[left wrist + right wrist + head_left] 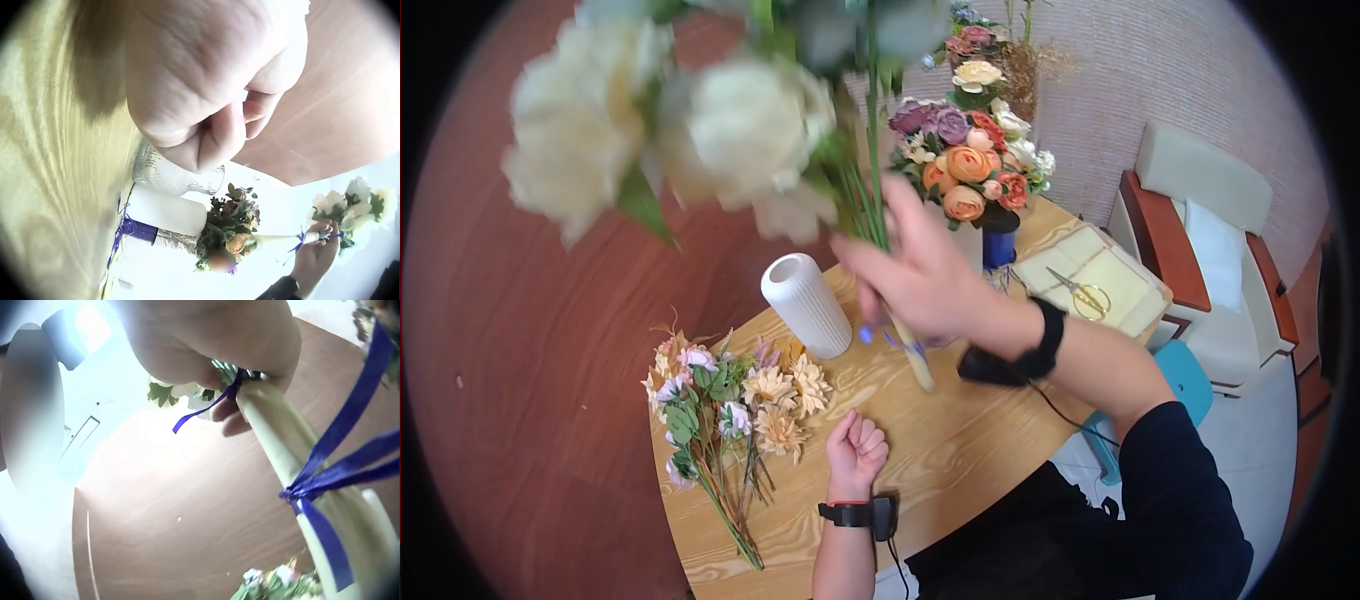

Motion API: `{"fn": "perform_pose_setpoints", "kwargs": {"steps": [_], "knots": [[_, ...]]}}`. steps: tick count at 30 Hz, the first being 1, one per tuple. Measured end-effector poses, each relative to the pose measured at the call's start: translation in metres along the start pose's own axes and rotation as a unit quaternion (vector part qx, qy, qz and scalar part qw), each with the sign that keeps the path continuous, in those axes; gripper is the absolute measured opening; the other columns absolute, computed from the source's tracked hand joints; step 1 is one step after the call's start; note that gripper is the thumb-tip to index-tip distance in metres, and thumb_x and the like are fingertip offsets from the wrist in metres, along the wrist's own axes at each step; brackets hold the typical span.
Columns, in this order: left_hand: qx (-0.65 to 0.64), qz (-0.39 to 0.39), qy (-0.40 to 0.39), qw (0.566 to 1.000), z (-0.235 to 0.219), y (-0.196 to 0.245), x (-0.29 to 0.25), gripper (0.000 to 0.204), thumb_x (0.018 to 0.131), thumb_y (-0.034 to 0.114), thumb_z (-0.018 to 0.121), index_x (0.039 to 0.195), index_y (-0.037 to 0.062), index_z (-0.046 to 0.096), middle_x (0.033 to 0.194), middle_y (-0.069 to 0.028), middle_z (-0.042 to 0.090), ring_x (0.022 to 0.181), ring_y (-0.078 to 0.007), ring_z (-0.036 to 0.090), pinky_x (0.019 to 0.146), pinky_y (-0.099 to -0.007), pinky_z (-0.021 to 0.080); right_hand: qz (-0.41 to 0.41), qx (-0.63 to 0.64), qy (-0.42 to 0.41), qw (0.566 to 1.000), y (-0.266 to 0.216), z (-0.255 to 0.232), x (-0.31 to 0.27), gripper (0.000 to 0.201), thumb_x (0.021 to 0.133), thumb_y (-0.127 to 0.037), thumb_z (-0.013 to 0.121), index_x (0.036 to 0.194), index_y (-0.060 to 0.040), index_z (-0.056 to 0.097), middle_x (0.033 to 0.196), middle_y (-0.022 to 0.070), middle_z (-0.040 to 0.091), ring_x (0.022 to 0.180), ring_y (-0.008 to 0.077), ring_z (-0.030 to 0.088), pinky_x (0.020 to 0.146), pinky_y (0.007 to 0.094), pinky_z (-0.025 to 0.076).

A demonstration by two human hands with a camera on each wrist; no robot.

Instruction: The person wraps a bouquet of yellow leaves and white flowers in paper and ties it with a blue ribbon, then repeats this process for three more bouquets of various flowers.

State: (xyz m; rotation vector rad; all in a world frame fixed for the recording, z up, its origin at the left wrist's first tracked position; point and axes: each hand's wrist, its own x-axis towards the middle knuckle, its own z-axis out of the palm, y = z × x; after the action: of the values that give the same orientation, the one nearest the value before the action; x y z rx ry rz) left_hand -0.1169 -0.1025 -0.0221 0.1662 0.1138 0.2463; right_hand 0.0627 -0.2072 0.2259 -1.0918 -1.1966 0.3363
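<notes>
My right hand (925,270) is raised over the far part of the table and grips the stems of a bouquet of white artificial flowers (745,130). The blossoms are blurred and close to the head camera. In the right wrist view, cream paper (272,419) wraps the lower stems, tied with blue-purple ribbon (340,428) whose tails hang loose. My left hand (857,450) rests near the front of the table, fingers curled into the palm, holding nothing. Beyond it stands a white ribbed vase (810,310), partly behind the bouquet's line of stems.
Loose artificial flowers (735,415) lie at the table's left. A colourful bouquet (970,165) stands at the back, beside a blue ribbon spool (1000,240). Gold-handled scissors (1088,296) lie on cream wrapping paper (1125,280) at the right. A teal stool (1180,385) and an armchair (1200,200) are nearby.
</notes>
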Motion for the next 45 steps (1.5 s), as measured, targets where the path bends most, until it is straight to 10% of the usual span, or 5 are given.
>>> {"fn": "perform_pose_setpoints", "kwargs": {"steps": [6, 12, 23, 29, 45], "knots": [[0.070, -0.013, 0.013, 0.997, 0.017, -0.028, -0.017, 0.045, 0.102, 0.023, 0.042, 0.059, 0.0103, 0.035, 0.055, 0.0003, 0.028, 0.047, -0.0111, 0.025, 0.042, -0.0258, 0.022, 0.086, -0.014, -0.001, 0.996, 0.041, -0.006, -0.165, 0.048, 0.093, -0.007, 0.060, 0.135, 0.0009, 0.039, 0.118, 0.0090, 0.055, 0.111, 0.0146, 0.051, 0.095, 0.0310, 0.042], [0.349, 0.076, 0.143, 0.923, 0.024, -0.105, -0.063, 0.008, 0.094, 0.007, 0.053, 0.099, 0.0023, 0.056, 0.073, -0.0021, 0.050, 0.061, -0.0131, 0.047, 0.058, -0.0266, 0.040, 0.168, -0.094, -0.010, 0.981, 0.066, -0.004, -0.260, 0.044, 0.092, -0.019, 0.062, 0.128, -0.0006, 0.044, 0.085, 0.0151, 0.065, 0.075, 0.0253, 0.068, 0.069, 0.0354, 0.052], [0.370, 0.202, 0.220, 0.880, 0.036, -0.157, -0.108, 0.032, 0.096, 0.005, 0.058, 0.126, 0.0006, 0.051, 0.115, -0.0088, 0.061, 0.101, -0.0163, 0.059, 0.091, -0.0324, 0.046, 0.092, -0.054, -0.094, 0.990, 0.077, 0.022, -0.289, 0.051, 0.092, -0.016, 0.055, 0.136, 0.0034, 0.036, 0.105, 0.0286, 0.062, 0.096, 0.0449, 0.062, 0.081, 0.0466, 0.050], [0.385, 0.353, 0.257, 0.813, 0.063, -0.132, -0.107, 0.027, 0.096, 0.007, 0.059, 0.122, 0.0039, 0.054, 0.113, -0.0070, 0.062, 0.098, -0.0163, 0.059, 0.085, -0.0359, 0.048, 0.147, -0.082, -0.186, 0.968, 0.068, 0.006, -0.304, 0.043, 0.093, -0.018, 0.057, 0.129, 0.0039, 0.046, 0.103, 0.0258, 0.062, 0.092, 0.0425, 0.062, 0.079, 0.0453, 0.050], [0.398, 0.261, 0.288, 0.831, 0.007, -0.130, -0.091, 0.032, 0.094, 0.002, 0.061, 0.123, -0.0066, 0.052, 0.095, -0.0114, 0.068, 0.083, -0.0161, 0.066, 0.075, -0.0280, 0.055, 0.199, -0.083, -0.188, 0.958, 0.100, 0.007, -0.287, 0.027, 0.091, -0.024, 0.064, 0.103, -0.0012, 0.057, 0.075, 0.0151, 0.057, 0.067, 0.0333, 0.059, 0.062, 0.0396, 0.045]]}}
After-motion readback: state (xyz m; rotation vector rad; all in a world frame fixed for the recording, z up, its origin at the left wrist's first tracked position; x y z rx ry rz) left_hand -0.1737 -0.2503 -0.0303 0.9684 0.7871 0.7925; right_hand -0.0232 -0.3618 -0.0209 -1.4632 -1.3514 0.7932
